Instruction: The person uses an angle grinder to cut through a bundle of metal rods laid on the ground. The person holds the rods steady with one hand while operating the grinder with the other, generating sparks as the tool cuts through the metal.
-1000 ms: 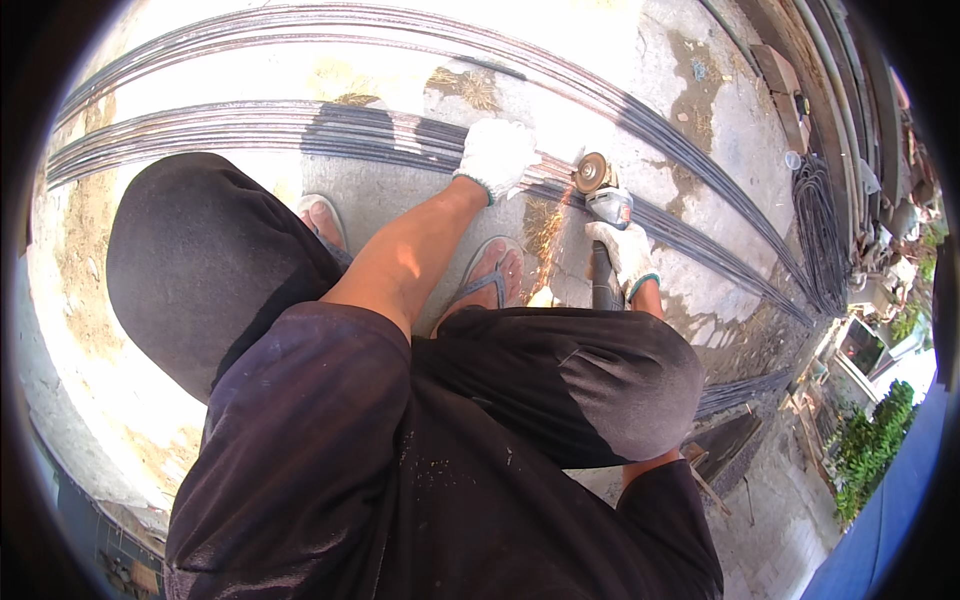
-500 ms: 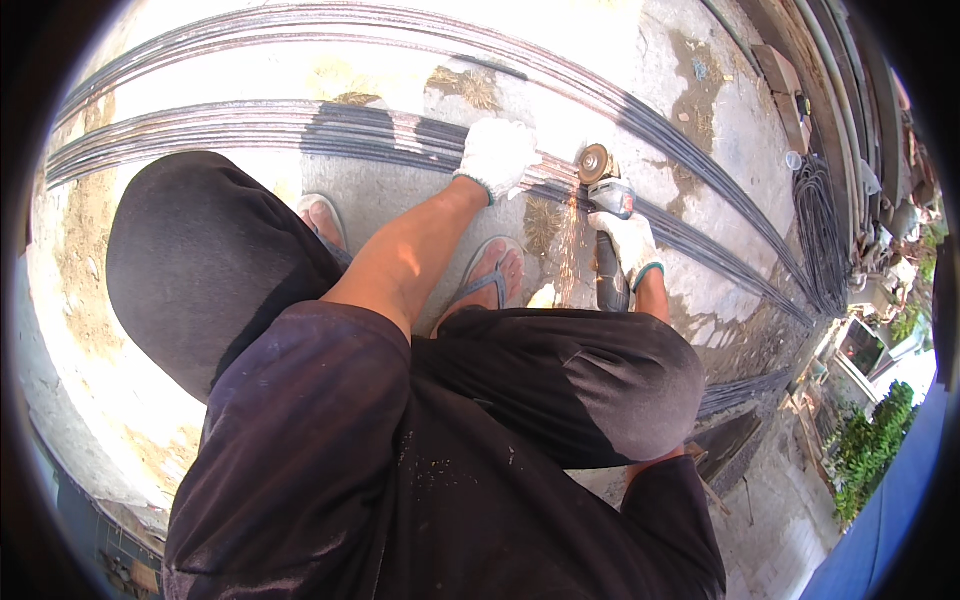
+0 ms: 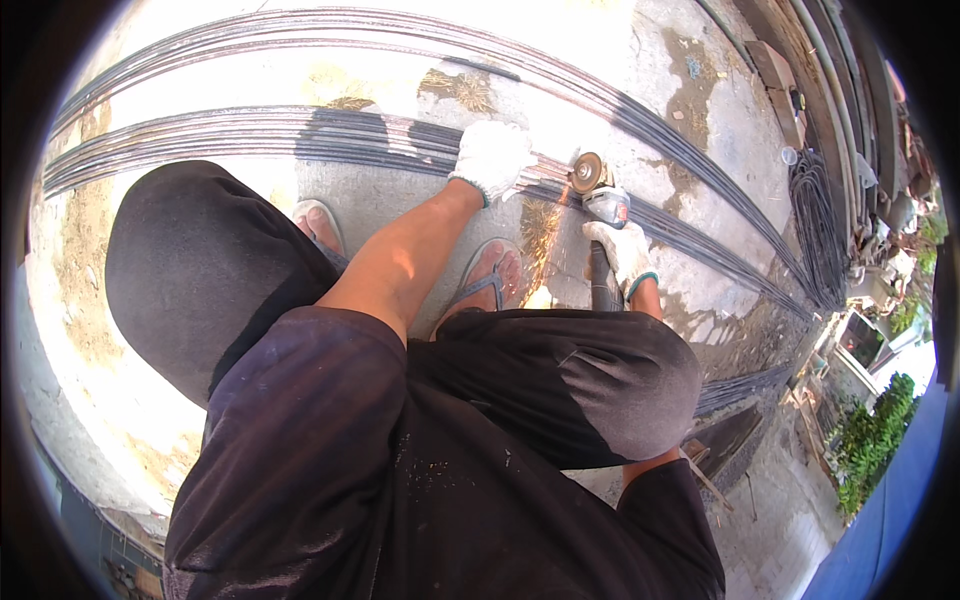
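Observation:
My left hand point(image 3: 492, 160), in a white knitted glove, is closed around the near bundle of long metal rods point(image 3: 400, 140) lying across the ground. In my right hand point(image 3: 622, 250), also gloved, is an angle grinder point(image 3: 606, 205) with its dark body pointing toward me. The round brown disc point(image 3: 588, 172) of the grinder meets the rods just right of my left hand. Orange sparks point(image 3: 545, 250) stream from there down toward my right foot point(image 3: 492, 275), which wears a flip-flop. The exact contact of disc and rod is too small to make out.
A second rod bundle point(image 3: 640, 112) curves across the far side and converges with the near one at the right. A coiled heap of dark rods point(image 3: 818, 230) lies there, beside stacked beams and clutter. My left foot point(image 3: 318, 222) rests on the concrete behind the near bundle.
The grinder has shifted slightly left and its disc has tilted. The sparks, which fell almost straight down, now slant toward my right foot. My left hand keeps its hold on the rods.

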`<state>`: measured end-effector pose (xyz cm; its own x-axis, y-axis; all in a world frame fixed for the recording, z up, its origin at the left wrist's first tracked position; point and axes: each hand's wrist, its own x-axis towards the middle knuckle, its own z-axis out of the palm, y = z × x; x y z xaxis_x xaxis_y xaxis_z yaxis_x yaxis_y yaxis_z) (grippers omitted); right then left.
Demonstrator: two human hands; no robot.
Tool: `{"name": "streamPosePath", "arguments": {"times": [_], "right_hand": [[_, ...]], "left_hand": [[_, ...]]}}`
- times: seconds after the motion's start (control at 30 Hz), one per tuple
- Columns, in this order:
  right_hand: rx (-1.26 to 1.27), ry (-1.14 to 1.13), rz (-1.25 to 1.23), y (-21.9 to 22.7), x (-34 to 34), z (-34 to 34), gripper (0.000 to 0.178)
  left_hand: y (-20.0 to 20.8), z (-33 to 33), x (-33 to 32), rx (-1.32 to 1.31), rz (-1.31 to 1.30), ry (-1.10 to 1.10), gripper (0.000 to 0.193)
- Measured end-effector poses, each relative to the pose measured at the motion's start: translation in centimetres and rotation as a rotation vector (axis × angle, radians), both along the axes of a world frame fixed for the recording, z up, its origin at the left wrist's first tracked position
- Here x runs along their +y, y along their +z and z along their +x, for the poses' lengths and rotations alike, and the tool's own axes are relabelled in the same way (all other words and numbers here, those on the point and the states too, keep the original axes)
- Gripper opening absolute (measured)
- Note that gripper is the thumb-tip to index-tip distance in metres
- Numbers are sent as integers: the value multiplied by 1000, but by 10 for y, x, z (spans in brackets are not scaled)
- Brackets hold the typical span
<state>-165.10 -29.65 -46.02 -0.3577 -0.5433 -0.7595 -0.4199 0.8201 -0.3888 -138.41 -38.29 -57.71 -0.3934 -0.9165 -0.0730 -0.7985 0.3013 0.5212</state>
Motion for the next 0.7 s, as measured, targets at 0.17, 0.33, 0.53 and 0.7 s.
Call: {"name": "streamPosePath", "arguments": {"times": [0.17,0.33,0.53,0.7], "right_hand": [[-40,66,-9,3,-11,-1,46],[-46,70,-102,3,-16,3,31],[7,27,14,9,-17,9,54],[84,84,-13,-7,-3,-3,54]], "left_hand": [[-10,0,0,-15,-21,-12,38],[-8,-2,-1,-31,-5,-24,39],[-4,0,-1,-10,-13,-18,40],[-8,0,0,-15,-10,-14,41]]}}
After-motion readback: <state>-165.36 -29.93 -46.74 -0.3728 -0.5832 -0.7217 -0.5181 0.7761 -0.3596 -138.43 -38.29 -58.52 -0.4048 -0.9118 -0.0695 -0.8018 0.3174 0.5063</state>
